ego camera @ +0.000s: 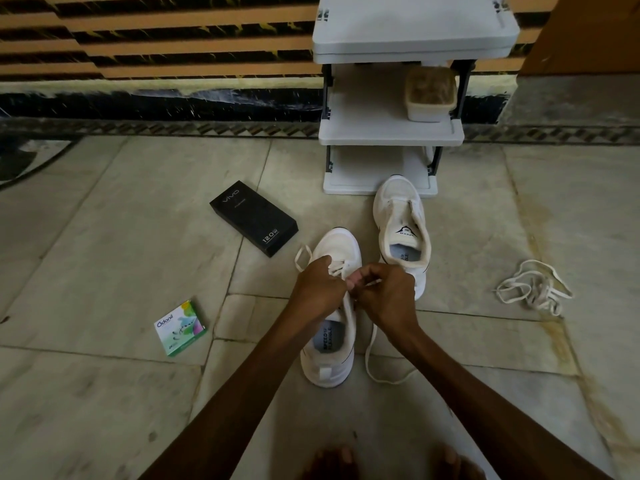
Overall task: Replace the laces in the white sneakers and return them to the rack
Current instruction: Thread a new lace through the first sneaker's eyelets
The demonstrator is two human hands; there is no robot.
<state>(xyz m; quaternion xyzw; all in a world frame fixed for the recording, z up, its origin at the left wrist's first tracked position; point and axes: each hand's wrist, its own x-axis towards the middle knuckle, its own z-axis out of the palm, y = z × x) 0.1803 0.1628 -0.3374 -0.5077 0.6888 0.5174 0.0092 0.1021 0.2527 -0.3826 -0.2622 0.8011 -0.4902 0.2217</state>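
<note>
Pinching the lace (366, 355), your left hand (320, 285) and right hand (388, 292) meet over the near sneaker (332, 362), which lies heel near, toe far. Its loose tail trails right, closer to your right hand.

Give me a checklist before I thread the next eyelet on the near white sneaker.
1. Left hand grips the white flat lace: ok.
2. Right hand pinches the same lace: ok.
3. Next eyelet on the near white mesh sneaker in sight: cannot tell, hands cover it.
4. Trailing lace tail untangled: ok.
5. Far white sneaker laced: not ok, no lace visible.
6. Loose pile of white laces apart from both sneakers: ok.
</note>
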